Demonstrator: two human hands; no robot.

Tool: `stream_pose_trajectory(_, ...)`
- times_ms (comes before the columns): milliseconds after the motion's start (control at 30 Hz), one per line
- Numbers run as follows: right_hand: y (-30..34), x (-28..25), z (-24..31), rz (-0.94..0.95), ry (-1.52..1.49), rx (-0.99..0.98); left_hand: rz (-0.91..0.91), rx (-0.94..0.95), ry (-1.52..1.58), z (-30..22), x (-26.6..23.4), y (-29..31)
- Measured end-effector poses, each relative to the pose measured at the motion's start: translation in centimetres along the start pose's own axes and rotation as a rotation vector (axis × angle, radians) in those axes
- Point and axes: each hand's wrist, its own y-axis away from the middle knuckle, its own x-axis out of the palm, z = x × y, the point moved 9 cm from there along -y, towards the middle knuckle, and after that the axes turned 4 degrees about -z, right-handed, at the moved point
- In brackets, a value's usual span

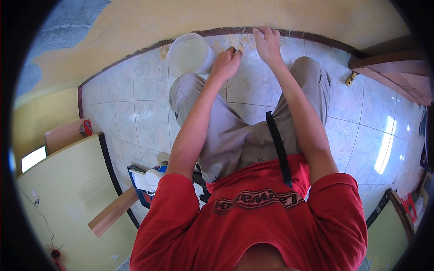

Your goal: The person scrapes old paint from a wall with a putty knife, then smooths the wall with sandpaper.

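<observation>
My left hand (225, 65) is closed around a small tool with a dark handle (234, 50); its working end points toward the wall's foot and is too small to make out. To its right, my right hand (268, 44) reaches to the dark brown baseboard (221, 31), fingers curled together. Whatever those fingers hold, if anything, is hidden. Beside my left hand stands a round translucent white tub (187, 52), with pale contents or a pale bottom. Light shavings or scrapings (246, 39) lie on the floor along the baseboard between my hands.
Pale tiled floor (151, 81) surrounds my bent knees. A yellow-handled tool (351, 78) lies right, by brown wooden furniture (393, 72). Left are a blue-and-white toolbox-like item (143, 180), a wooden plank (113, 211) and a large pale board (77, 189). The wall (135, 27) has peeling paint.
</observation>
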Motion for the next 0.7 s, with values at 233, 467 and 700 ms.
stream_pose_trajectory(233,0.0,-1.8,1.2,-0.044,-0.03,-0.058,-0.004,-0.059,0.273,0.4,-0.8,0.5)
stream_pose_trajectory(467,1.8,0.2,2.6,0.009,0.13,-0.234,0.005,-0.058,0.306,-0.8,-0.6,0.7)
stream_pose_trajectory(700,2.8,1.1,1.5,0.094,0.223,-0.156,-0.092,0.145,0.096,-0.7,0.3,0.0)
